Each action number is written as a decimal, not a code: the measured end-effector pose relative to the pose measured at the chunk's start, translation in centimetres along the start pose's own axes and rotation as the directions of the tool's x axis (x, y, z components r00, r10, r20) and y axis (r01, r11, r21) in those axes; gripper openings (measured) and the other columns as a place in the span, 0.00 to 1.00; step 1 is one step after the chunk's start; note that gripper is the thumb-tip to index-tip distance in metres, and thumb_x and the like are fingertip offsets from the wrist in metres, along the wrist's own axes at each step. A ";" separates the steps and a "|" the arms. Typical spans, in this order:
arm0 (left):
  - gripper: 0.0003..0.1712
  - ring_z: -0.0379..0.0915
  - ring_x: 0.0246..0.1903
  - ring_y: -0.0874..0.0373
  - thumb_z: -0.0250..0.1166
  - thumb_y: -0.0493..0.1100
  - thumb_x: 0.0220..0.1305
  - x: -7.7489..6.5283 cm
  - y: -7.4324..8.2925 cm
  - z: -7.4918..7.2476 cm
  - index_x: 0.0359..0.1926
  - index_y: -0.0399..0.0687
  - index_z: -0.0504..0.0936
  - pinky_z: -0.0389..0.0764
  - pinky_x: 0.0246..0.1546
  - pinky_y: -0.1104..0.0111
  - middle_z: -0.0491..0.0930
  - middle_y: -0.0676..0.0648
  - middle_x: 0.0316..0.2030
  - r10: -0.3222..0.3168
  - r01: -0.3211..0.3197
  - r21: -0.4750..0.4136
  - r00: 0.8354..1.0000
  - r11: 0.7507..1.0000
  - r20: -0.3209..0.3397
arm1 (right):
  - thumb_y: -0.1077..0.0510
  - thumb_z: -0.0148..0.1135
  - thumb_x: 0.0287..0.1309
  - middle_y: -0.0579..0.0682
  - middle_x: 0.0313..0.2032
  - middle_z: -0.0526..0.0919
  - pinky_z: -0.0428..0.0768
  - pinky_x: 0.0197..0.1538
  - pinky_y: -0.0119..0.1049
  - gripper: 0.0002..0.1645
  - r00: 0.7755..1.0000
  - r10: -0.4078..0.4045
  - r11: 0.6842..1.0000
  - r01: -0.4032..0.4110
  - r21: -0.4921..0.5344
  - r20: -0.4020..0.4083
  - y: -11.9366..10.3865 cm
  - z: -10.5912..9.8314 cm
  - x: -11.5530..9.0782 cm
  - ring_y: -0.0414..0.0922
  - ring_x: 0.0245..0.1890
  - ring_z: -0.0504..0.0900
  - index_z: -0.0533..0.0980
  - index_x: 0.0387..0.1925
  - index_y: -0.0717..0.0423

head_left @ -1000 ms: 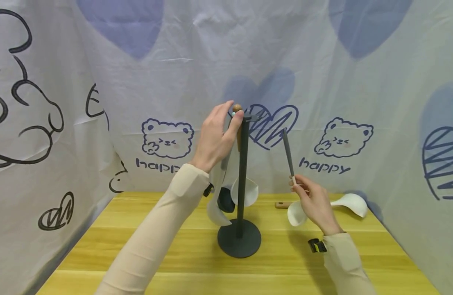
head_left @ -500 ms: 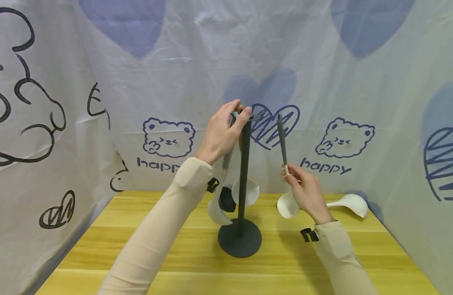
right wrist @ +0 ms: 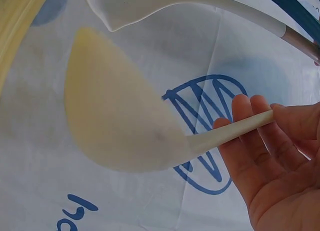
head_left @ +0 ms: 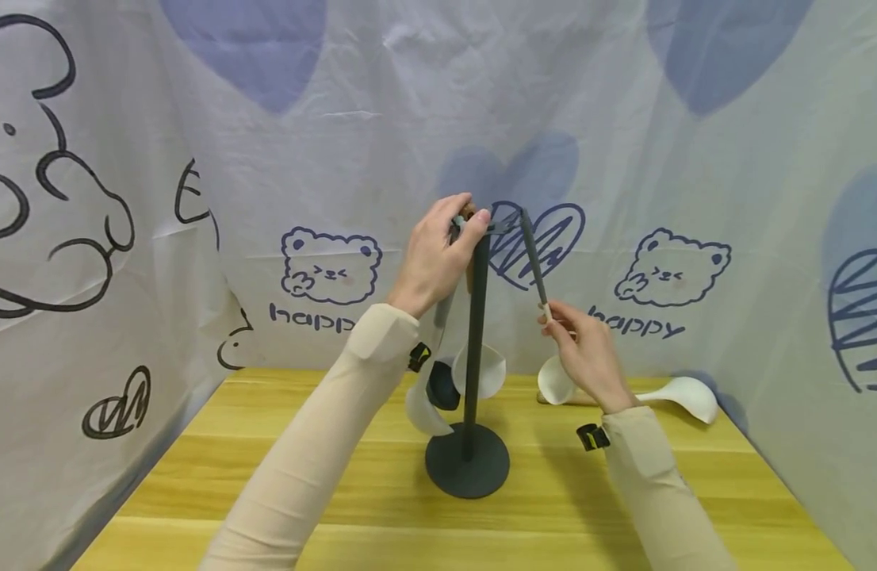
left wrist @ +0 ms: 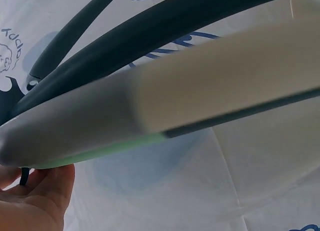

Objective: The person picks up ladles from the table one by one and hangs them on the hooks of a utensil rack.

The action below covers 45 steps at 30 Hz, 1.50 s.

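A black utensil stand point(head_left: 476, 341) rises from a round base on the table. My left hand point(head_left: 434, 258) grips its top near the wooden knob; several fingers are hidden behind it. In the left wrist view, utensil handles point(left wrist: 75, 121) cross in front of that hand. A white ladle point(head_left: 426, 411), a dark utensil head point(head_left: 443, 386) and another white ladle point(head_left: 492, 373) hang from the stand. To its right, my right hand point(head_left: 588, 353) pinches a ladle point(right wrist: 125, 111) low on its stem, white bowl down. The grey handle end points up beside the hooks, apart from them as far as I can tell.
On the wooden table point(head_left: 367, 507), behind my right hand, lies another white ladle point(head_left: 688, 396) with a wooden handle. A printed white cloth point(head_left: 324, 159) hangs at the back and both sides.
My right hand has moved left and up with the ladle, bringing its handle end close to the hooks. My left hand stays at the stand's top, its fingers slightly further over the knob.
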<state>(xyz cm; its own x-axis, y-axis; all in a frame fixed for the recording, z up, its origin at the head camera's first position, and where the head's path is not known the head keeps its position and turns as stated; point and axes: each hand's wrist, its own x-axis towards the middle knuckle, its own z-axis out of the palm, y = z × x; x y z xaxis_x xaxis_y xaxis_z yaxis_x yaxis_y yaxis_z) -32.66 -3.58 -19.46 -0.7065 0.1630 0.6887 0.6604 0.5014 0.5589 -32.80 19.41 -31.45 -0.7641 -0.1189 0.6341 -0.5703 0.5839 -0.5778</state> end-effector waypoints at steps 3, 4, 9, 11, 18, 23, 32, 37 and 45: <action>0.34 0.68 0.64 0.52 0.49 0.60 0.72 0.0 -0.1 0.2 0.70 0.47 0.67 0.74 0.63 0.61 0.69 0.46 0.67 -0.001 0.001 -0.013 1.000 1.000 -0.011 | 0.66 0.51 0.69 0.61 0.45 0.85 0.84 0.51 0.50 0.19 1.000 0.012 1.000 -0.012 -0.009 0.003 0.0 -0.1 0.2 0.54 0.41 0.86 0.75 0.59 0.61; 0.34 0.67 0.64 0.52 0.49 0.60 0.72 0.0 -0.1 0.3 0.71 0.47 0.66 0.74 0.63 0.61 0.69 0.46 0.67 -0.001 0.001 -0.015 1.000 1.000 -0.015 | 0.66 0.51 0.70 0.61 0.45 0.85 0.84 0.50 0.50 0.19 1.000 0.016 1.000 -0.016 -0.014 0.002 0.0 -0.1 0.3 0.54 0.41 0.86 0.75 0.59 0.61; 0.34 0.67 0.65 0.53 0.49 0.60 0.71 -0.2 -0.4 0.4 0.71 0.48 0.66 0.73 0.64 0.64 0.68 0.47 0.68 -0.009 0.009 -0.017 1.000 1.000 -0.023 | 0.64 0.51 0.71 0.60 0.45 0.85 0.84 0.49 0.50 0.19 0.999 0.037 0.999 -0.036 -0.032 0.018 0.2 -0.2 0.4 0.54 0.41 0.86 0.76 0.59 0.60; 0.34 0.67 0.65 0.53 0.48 0.61 0.72 -0.2 -0.4 0.5 0.71 0.48 0.66 0.73 0.63 0.64 0.67 0.47 0.68 -0.011 0.010 -0.016 1.000 1.000 -0.028 | 0.63 0.51 0.71 0.59 0.46 0.85 0.84 0.50 0.50 0.19 0.999 0.046 0.998 -0.045 -0.039 0.029 0.2 -0.2 0.4 0.53 0.42 0.86 0.76 0.60 0.60; 0.34 0.68 0.64 0.53 0.48 0.60 0.71 -0.2 -0.3 0.8 0.71 0.47 0.66 0.74 0.62 0.63 0.68 0.46 0.68 -0.008 0.006 -0.037 0.999 0.999 -0.042 | 0.62 0.49 0.72 0.59 0.47 0.85 0.83 0.52 0.52 0.19 0.996 0.068 0.997 -0.066 -0.044 0.059 0.4 -0.3 0.9 0.55 0.45 0.85 0.75 0.61 0.59; 0.34 0.68 0.64 0.53 0.48 0.60 0.72 -0.3 -0.3 1.0 0.71 0.48 0.66 0.75 0.61 0.64 0.67 0.47 0.68 -0.017 0.015 -0.053 0.999 0.999 -0.041 | 0.62 0.50 0.72 0.58 0.47 0.86 0.83 0.51 0.52 0.19 0.995 0.072 0.996 -0.069 -0.050 0.063 0.8 -0.2 1.1 0.55 0.46 0.85 0.75 0.61 0.57; 0.34 0.68 0.64 0.54 0.48 0.60 0.72 -0.3 -0.3 0.9 0.71 0.48 0.66 0.75 0.61 0.64 0.68 0.47 0.67 -0.014 0.011 -0.044 0.999 0.999 -0.051 | 0.63 0.52 0.71 0.59 0.47 0.86 0.84 0.49 0.51 0.19 0.998 0.046 0.998 -0.044 -0.047 0.044 1.2 0.7 1.3 0.56 0.46 0.86 0.77 0.59 0.57; 0.35 0.67 0.65 0.53 0.48 0.61 0.71 -0.2 -0.2 0.9 0.71 0.48 0.66 0.74 0.62 0.63 0.68 0.47 0.68 -0.015 0.014 -0.027 0.999 1.000 -0.052 | 0.64 0.53 0.70 0.60 0.48 0.86 0.83 0.51 0.50 0.19 0.997 0.055 0.998 -0.055 -0.016 0.053 1.1 1.1 1.4 0.56 0.46 0.85 0.76 0.60 0.58; 0.37 0.65 0.67 0.52 0.47 0.64 0.70 0.0 -0.1 0.8 0.71 0.48 0.65 0.71 0.65 0.60 0.66 0.48 0.69 -0.005 0.006 0.015 0.999 1.000 -0.045 | 0.65 0.53 0.70 0.59 0.47 0.86 0.82 0.53 0.50 0.19 0.995 0.067 0.998 -0.067 -0.003 0.078 0.8 1.7 1.5 0.54 0.46 0.85 0.77 0.59 0.57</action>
<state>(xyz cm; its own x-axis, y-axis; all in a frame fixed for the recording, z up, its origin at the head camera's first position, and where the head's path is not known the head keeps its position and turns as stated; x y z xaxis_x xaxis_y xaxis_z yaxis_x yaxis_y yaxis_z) -32.95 -2.92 -19.91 -0.6978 0.1215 0.7059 0.6524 0.5148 0.5562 -34.90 18.28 -31.83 -0.8215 -0.1419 0.5523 -0.5173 0.5930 -0.6170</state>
